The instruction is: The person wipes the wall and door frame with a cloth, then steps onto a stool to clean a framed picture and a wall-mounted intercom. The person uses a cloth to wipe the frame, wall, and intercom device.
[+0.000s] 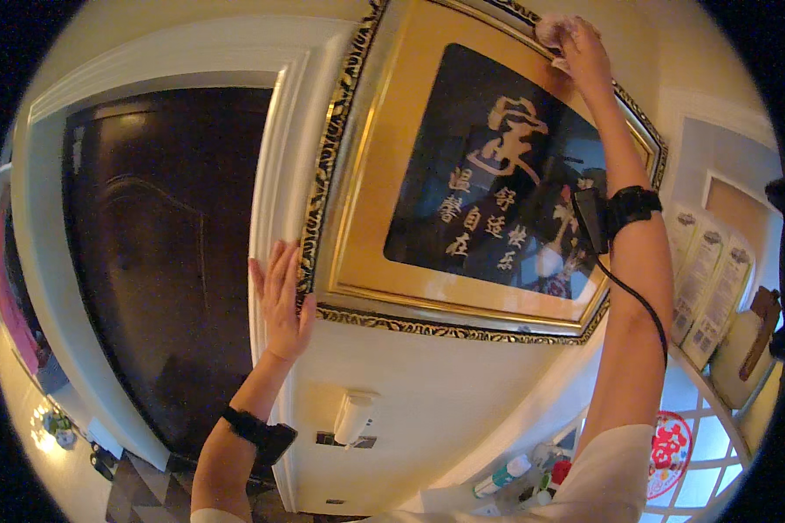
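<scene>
A large framed calligraphy picture (497,176) hangs on the wall before me, its ornate black-and-gold frame (432,329) enclosing a dark panel with golden characters under glass. My right hand (579,52) reaches up to the frame's upper right part and presses a crumpled pale cloth (553,31) against it. My left hand (284,301) lies with fingers spread at the frame's lower left corner, touching the frame's edge and the white door trim, and holds nothing. Both forearms wear black straps with dark devices; a cable runs from the right one.
A dark wooden door (170,261) in white trim stands at left. Below the picture, a white wall device (356,418) is mounted. Tall boxes (713,294) stand on a ledge at right, above a window lattice with a round red decoration (668,451). Red flowers (561,471) are at the bottom.
</scene>
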`<state>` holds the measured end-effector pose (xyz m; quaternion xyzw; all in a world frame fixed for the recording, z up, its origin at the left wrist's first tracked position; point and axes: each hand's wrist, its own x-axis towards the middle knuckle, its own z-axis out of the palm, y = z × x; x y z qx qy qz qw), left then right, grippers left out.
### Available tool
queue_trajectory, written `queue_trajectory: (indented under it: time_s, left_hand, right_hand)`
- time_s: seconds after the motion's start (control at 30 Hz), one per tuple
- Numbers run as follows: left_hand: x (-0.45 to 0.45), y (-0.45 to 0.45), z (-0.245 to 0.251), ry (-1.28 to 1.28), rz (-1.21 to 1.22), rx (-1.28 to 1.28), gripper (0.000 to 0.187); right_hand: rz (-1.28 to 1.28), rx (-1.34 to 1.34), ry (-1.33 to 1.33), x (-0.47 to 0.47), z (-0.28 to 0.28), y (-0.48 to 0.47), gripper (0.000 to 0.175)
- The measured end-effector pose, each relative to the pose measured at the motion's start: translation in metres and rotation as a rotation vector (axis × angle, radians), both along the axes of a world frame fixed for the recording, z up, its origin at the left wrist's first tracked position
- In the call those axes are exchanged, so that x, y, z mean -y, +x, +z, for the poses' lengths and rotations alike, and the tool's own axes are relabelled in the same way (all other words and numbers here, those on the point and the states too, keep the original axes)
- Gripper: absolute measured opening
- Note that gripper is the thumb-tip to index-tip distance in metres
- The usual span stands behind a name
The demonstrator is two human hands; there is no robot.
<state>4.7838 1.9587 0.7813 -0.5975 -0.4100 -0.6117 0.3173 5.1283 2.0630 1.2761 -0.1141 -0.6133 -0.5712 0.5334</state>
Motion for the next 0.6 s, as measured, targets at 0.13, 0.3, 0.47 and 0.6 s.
queue_trajectory:
  time_s: [0.13,0.3,0.47,0.6]
  left_hand:
    - [0.000,0.000,0.000,-0.040,-0.022,0.018,0.058]
    - [0.000,0.001,0.000,-0.002,-0.038,0.027,0.057]
    - [0.000,0.000,0.000,-0.003,-0.056,0.035,0.056]
    - [0.000,0.000,-0.001,0.027,-0.059,0.026,0.056]
  right_hand:
    - [0.041,0.137,-0.194,0.028,-0.010,-0.087,0.033]
    - [0.182,0.135,-0.477,0.063,-0.027,-0.177,0.026]
    - [0.024,0.235,-0.054,0.063,-0.011,-0.227,0.028]
    - [0.700,0.411,-0.898,0.070,0.009,-0.189,0.028]
